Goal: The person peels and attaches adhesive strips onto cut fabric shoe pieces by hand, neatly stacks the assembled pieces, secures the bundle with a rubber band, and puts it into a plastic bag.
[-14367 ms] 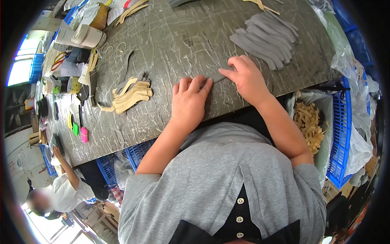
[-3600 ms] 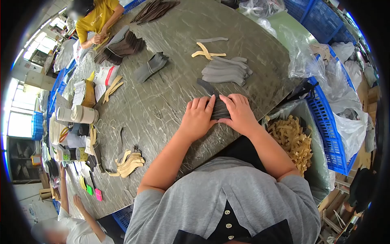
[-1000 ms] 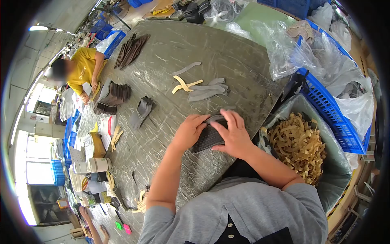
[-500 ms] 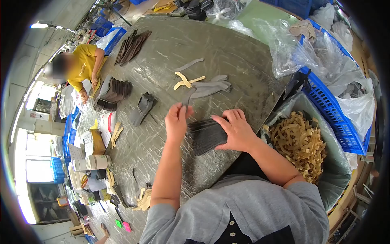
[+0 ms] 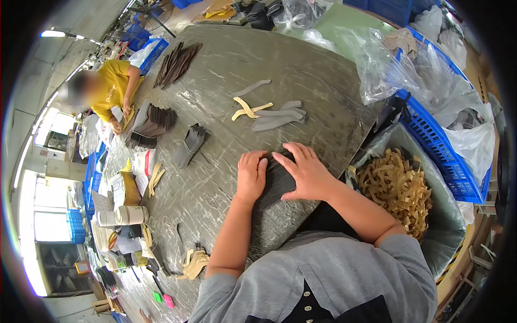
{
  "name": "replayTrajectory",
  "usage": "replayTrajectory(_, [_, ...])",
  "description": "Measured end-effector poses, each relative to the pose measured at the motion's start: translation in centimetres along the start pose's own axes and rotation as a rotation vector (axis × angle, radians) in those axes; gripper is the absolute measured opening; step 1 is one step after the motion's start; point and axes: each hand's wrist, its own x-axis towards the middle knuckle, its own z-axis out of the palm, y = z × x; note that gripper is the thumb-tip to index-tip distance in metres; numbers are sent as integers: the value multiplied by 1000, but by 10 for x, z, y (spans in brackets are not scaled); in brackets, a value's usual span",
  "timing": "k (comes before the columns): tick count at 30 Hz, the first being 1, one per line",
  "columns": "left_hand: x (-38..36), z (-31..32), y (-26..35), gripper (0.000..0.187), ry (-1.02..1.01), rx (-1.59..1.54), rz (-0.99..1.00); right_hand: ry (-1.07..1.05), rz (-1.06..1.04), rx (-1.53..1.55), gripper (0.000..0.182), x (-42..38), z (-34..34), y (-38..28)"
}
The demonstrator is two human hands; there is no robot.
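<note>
A stack of dark grey strips lies on the table under both of my hands. My left hand is at the stack's left side, its fingers bent together and the thumb alongside; the fingertips press at the edge. Across the top and right of the stack, my right hand grips with thumb and fingers apart. Just beyond lie several loose grey strips, two crossed cream strips and one single grey strip. A tied grey bundle rests further left.
At the right stands a lined bin full of tan strips, beside a blue crate with plastic bags. Brown stacks lie at the far left, near a person in a yellow top. White jars stand at left.
My left hand held a grey strip raised beside the stack; it has come down and right against the stack, and that strip no longer shows apart. My right hand stayed on the stack.
</note>
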Motion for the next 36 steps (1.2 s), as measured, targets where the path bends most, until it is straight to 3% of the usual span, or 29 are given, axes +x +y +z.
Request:
replayTrajectory(3, [0,-2,-5,11,-53,51,-39,73,-56,-279,108,2,-5,-7])
replayTrajectory(10, [11,-14,9,13,-258,-193,-193,-27,-14,-71,106,-3,-2,7])
replayTrajectory(13, [36,-30,12,16,-612,-185,-308,34,-46,3,105,-7,2,9])
replayTrajectory(16, [60,-34,4,17,-824,-156,-221,40,-111,-29,103,-6,-4,8])
replayTrajectory(19, [95,-22,5,20,-544,170,-232,40,-112,-5,100,-12,-2,3])
replayTrajectory(22, [128,6,-13,30,-174,205,224,90,-112,21,96,-15,5,1])
replayTrajectory(25, [147,22,-21,33,-363,386,217,90,-97,35,95,-16,3,1])
replayTrajectory(28, [157,21,-24,36,-458,324,95,66,-75,20,94,-17,3,1])
replayTrajectory(31, [156,14,-22,39,-386,239,-37,53,-69,26,94,-18,4,2])
replayTrajectory(34, [156,5,-11,44,-482,-6,-256,52,-73,24,94,-18,4,4])
replayTrajectory(36, [152,8,-9,47,-498,58,-197,48,-75,22,94,-18,4,3])
